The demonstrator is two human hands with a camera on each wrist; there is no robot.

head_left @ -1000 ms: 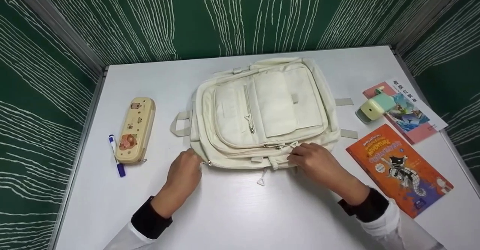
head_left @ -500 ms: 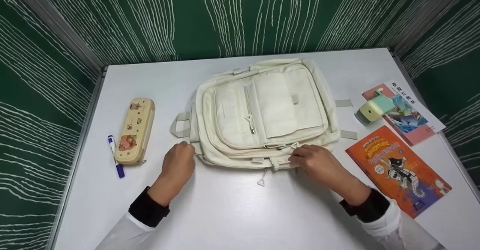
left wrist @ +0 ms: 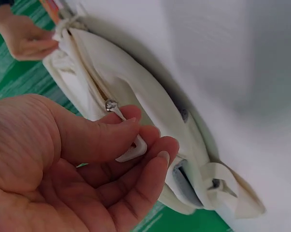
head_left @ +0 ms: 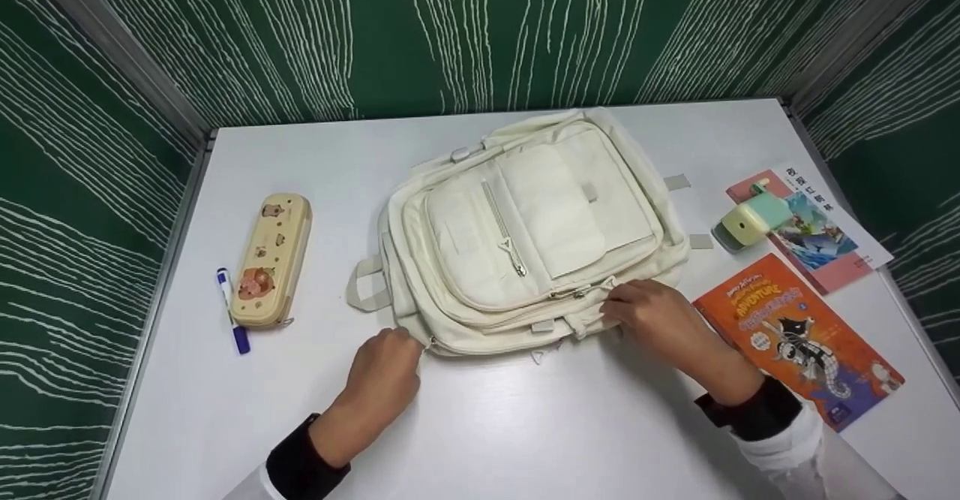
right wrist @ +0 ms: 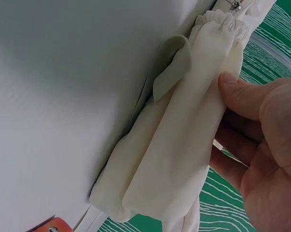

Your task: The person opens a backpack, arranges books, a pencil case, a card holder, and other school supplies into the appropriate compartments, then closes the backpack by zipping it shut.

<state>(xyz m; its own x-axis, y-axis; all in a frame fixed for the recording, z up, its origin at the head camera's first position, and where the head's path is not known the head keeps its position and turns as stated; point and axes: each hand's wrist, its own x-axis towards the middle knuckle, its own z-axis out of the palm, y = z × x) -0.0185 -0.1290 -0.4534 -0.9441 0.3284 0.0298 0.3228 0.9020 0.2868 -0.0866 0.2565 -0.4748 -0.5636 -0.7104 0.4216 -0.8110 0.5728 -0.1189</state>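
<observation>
A cream backpack lies flat on the white table, its top loop pointing left. My left hand is at its near left corner. In the left wrist view, the thumb and fingers pinch a white zipper pull that hangs from a metal slider. The zipper line behind the slider runs toward the right hand. My right hand grips the backpack's near right side. The right wrist view shows its thumb on the fabric of the gathered side pocket, with the other fingers behind.
To the left lie a yellow pencil case and a blue-and-white marker. On the right are an orange book, a pink-and-white book and a green-and-yellow pencil sharpener overlapping it. Green walls edge the table.
The left hand first shifted left, then came right and nearer the person. The backpack has turned slightly, its left end swinging nearer. The right hand has moved a little right, still gripping it.
</observation>
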